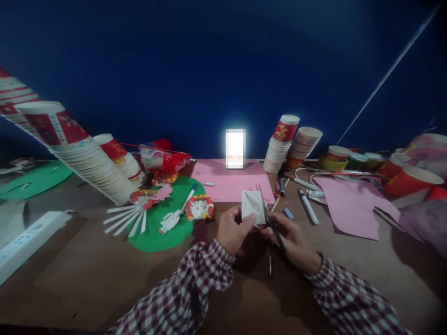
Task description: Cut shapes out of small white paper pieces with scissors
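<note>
Scissors (264, 207) close to a thumb (248, 219): a slip is my main worry

Watching over the head feed, I take the flat pink sheet (230, 193) as my landmark. The white paper piece (249, 204) is held up on the near side of it, overlapping the sheet's near edge from where I look. The left hand (232, 232) pinches the piece by its lower part, thumb on top. The right hand (293, 239) grips the scissors, their blades rising along the piece's right edge. I cannot tell whether any paper lies between the blades.

The thumb worries me first: if the piece twisted as the blades closed, the cut could run toward skin. Next, the piece's upper part is unsupported, so I judge it could bend away and let the cut stray across the faint lines drawn there.

Left of the pink sheet, the round face cutout (199, 208) lies at the edge of the green paper (157, 239); the loose left sleeve (195, 274) could drag it if swung that way. At the sheet's right edge stands a tall cup stack (281, 144), which a knock might topple. Right of the sheet, a reaching arm could set the blue-capped marker (308, 207) rolling.
</note>
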The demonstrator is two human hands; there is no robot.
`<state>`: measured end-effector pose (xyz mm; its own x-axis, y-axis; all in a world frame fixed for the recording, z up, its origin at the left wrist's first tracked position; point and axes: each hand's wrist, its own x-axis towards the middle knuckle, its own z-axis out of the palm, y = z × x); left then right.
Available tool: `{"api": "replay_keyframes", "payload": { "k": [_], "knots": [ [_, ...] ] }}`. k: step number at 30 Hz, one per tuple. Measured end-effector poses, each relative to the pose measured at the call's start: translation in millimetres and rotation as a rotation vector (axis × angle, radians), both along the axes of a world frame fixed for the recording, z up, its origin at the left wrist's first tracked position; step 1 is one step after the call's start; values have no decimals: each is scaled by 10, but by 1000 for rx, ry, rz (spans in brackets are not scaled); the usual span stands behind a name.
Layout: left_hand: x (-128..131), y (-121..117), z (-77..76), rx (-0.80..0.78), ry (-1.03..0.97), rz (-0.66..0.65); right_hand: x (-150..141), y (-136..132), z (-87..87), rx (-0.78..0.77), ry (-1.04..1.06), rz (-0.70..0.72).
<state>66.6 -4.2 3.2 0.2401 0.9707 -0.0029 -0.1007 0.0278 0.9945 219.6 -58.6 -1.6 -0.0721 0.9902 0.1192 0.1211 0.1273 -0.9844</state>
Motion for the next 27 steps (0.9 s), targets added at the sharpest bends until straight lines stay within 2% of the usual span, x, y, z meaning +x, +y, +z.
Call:
{"api": "replay_keyframes", "payload": {
  "k": [10,18,27],
  "knots": [
    [16,-5,49,5,-43,-35,-3,12,64,13,-30,27],
    [5,-6,13,19,-6,-6,3,-7,-13,-16,23,23],
    [3,7,-8,11,9,-1,15,1,-6,-13,-4,30]
  ]
}}
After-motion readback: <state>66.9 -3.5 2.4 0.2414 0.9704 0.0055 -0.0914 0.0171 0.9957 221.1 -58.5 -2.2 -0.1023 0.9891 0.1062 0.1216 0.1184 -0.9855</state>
